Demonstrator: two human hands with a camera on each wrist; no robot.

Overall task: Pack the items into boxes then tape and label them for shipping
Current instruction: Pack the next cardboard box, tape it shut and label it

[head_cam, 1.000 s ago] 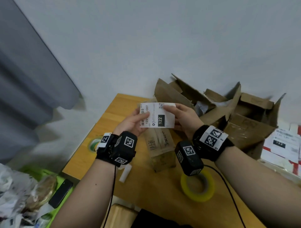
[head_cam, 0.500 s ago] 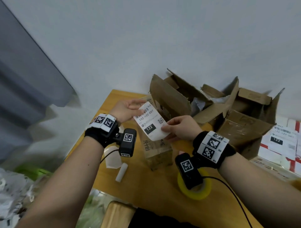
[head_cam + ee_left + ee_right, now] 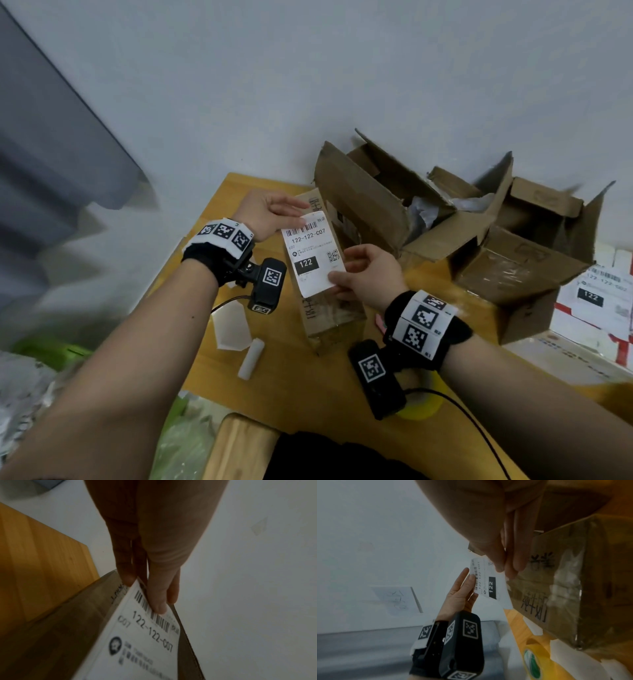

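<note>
against a pale wall, a wooden table (image 3: 308, 394) carries a tall taped cardboard box (image 3: 329, 315) standing upright near its middle. a person holds a white shipping label (image 3: 313, 253), printed 122-122-c07, against the box's upper face. the left hand (image 3: 270, 214) pinches the label's top edge between thumb and fingers; the right hand (image 3: 364, 274) pinches its lower right corner the same way. whether the label is already stuck down cannot be told. opened cardboard boxes (image 3: 445, 219) crowd the back of the table, just behind the taped one. a yellow tape roll (image 3: 423, 409) lies under the right wrist, a white paper roll (image 3: 251, 358) and backing sheet (image 3: 231, 327) near the left forearm.
</note>
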